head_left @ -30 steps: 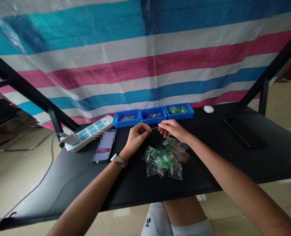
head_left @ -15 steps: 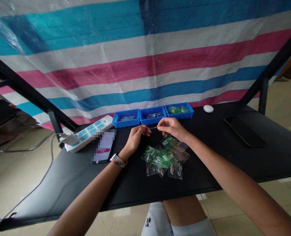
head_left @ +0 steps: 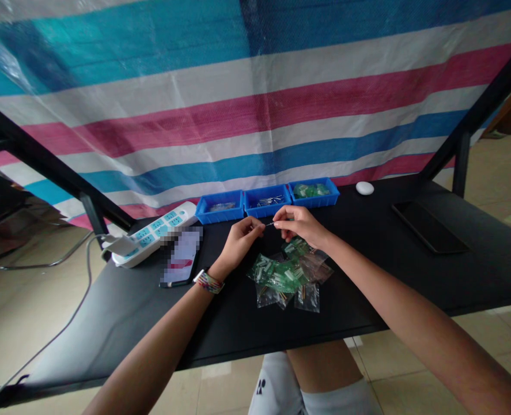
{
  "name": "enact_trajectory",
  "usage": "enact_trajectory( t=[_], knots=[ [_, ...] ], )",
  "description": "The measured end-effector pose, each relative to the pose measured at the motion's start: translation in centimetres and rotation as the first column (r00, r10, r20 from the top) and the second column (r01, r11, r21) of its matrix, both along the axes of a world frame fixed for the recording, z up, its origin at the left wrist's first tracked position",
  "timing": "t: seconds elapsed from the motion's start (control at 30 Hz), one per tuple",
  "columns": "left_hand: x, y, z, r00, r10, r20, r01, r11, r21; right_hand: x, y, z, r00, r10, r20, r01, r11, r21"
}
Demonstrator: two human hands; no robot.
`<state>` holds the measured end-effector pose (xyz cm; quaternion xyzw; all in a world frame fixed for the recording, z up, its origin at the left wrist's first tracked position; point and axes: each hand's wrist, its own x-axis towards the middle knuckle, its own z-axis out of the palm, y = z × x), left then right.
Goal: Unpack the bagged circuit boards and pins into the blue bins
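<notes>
My left hand (head_left: 242, 236) and my right hand (head_left: 299, 224) meet above the black table (head_left: 411, 276), both pinched on a thin metal pin (head_left: 269, 224) that spans the small gap between their fingertips. The left wrist wears a beaded bracelet. Just below the hands lies a heap of small clear bags (head_left: 287, 276) with green and brownish parts inside. Behind the hands stand three blue trays in a row: the left tray (head_left: 219, 208), the middle tray (head_left: 268, 203) with metal pins, and the right tray (head_left: 314, 193) with green parts.
A white power strip (head_left: 154, 232) and a phone (head_left: 181, 262) lie at the left. A white puck (head_left: 364, 188) and a dark flat tablet (head_left: 428, 227) sit at the right. A striped tarp hangs behind. Black frame bars slant at both sides.
The hands drew slightly apart, then the left fingertips came back to the pin. Both hands stay in the same spot above the bags.
</notes>
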<state>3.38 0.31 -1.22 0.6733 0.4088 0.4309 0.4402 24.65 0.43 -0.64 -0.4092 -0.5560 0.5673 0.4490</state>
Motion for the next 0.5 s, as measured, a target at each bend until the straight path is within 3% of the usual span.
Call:
enact_trajectory(
  t=[0.2,0.5],
  knots=[
    [0.05,-0.01,-0.21,0.999,0.018,0.047,-0.02,0.999,0.035,0.35,-0.07,0.37,0.991,-0.001,-0.133,-0.013,0.995,-0.101],
    [0.35,-0.45,0.49,0.998,0.036,0.051,-0.038,0.999,0.037,0.31,0.02,0.02,0.986,0.007,-0.168,-0.026,0.993,-0.114]
  ],
)
